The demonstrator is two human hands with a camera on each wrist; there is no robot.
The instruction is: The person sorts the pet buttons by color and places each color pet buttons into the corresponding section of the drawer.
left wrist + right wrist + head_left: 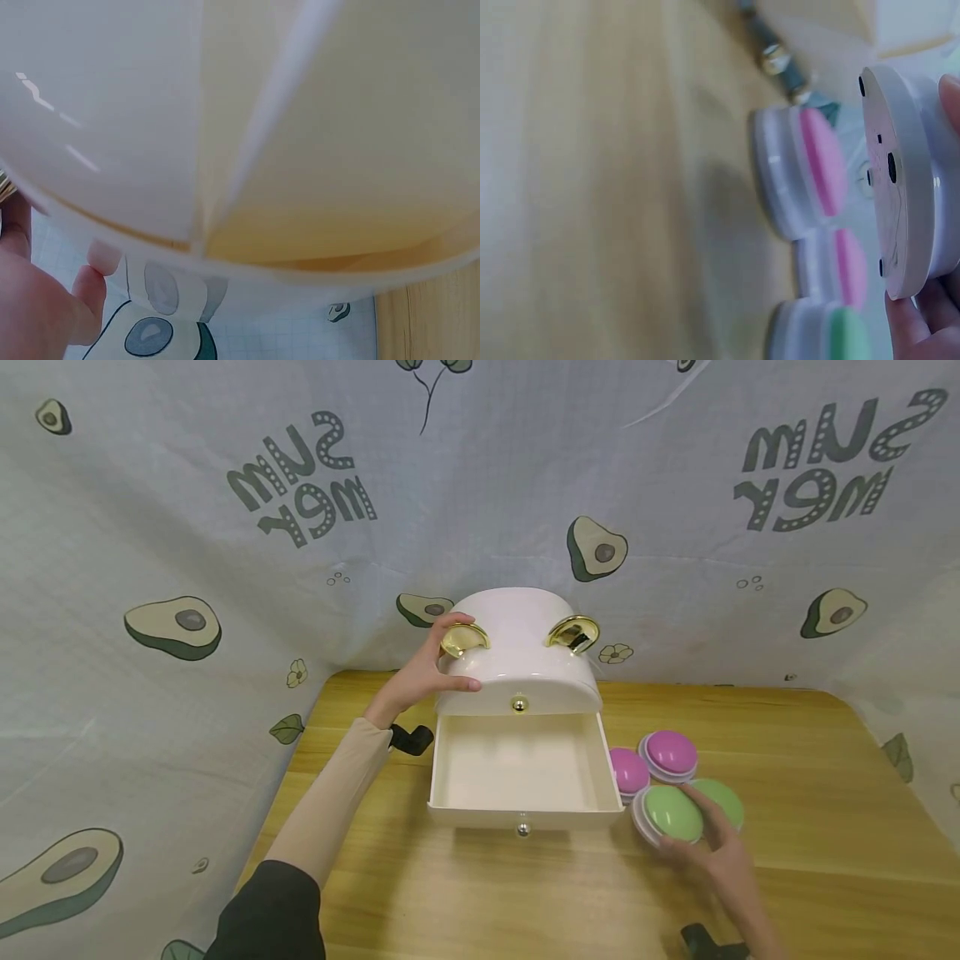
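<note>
The left hand holds the white box at its ten o'clock. At the box's four o'clock, the right hand grips a green button.

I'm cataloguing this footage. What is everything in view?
Table: one, wood-brown, beneath everything
Cloth: one, pale, avocado-printed, behind the table
Cabinet: one, white, table's back
Drawer: one, cream, pulled out
Knobs: two, metallic, cabinet and drawer fronts
Ear-shaped pieces: two, gold, cabinet top
Pink-domed discs: two, pink-white, right of drawer
Green-domed discs: two, green-white, beside the pink
Sleeve: one, beige-black, left arm
Wrist straps: two, black, each wrist
Left grip: one, bare, on cabinet's left side
Right grip: one, bare, holding one green-domed disc
</note>
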